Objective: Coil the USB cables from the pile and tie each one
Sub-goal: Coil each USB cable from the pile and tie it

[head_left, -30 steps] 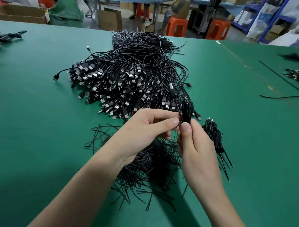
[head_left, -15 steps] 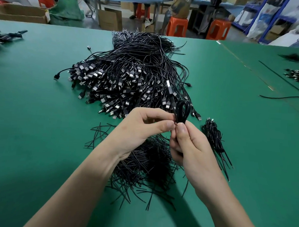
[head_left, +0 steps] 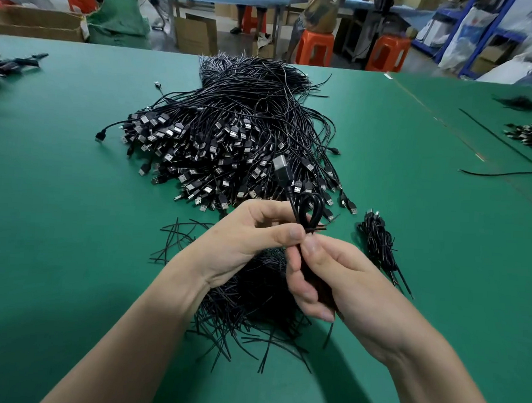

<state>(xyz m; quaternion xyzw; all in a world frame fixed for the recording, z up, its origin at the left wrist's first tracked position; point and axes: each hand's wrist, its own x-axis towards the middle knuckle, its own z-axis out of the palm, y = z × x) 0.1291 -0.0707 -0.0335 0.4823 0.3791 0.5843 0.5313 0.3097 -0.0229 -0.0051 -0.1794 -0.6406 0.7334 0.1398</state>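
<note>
Head view, the only one I have. Both hands meet mid-bench, just short of the pile (head_left: pixel 231 139) at 12 o'clock. The coiled cable (head_left: pixel 311 209) is held clear of the bench (head_left: pixel 59 222).

- **Axis:** the coil's long axis runs 12–6. The top loop stands at 12 from the pinch. The lower half runs to 6 into the right palm and is mostly hidden. The plug (head_left: pixel 281 168) sticks up at 11, over the pile's near edge.
- **Left grip:** the left hand (head_left: pixel 251 240) comes in from 9, thumb and forefinger pinching the coil at its waist.
- **Right grip:** the right hand (head_left: pixel 340 280) comes up from 5, thumb tip on the same waist and touching the left thumb. Its other fingers curl round the lower coil. Both hands are clamped on the cable, neither spread.
- **Tie:** a short stub pokes out at 3 from the pinch. I read it as the tie ends (head_left: pixel 320 228), but it's too small to confirm.
- **Next move, my guess:** twist those ends across the coil. The right hand is nearer to them, so the left should just hold the waist.
- **Nearby:** the heap of loose ties (head_left: pixel 254 292) lies under the wrists at 6. The finished bundle (head_left: pixel 378 246) sits at 3, near the right hand, so drop-off likely goes that way.
</note>
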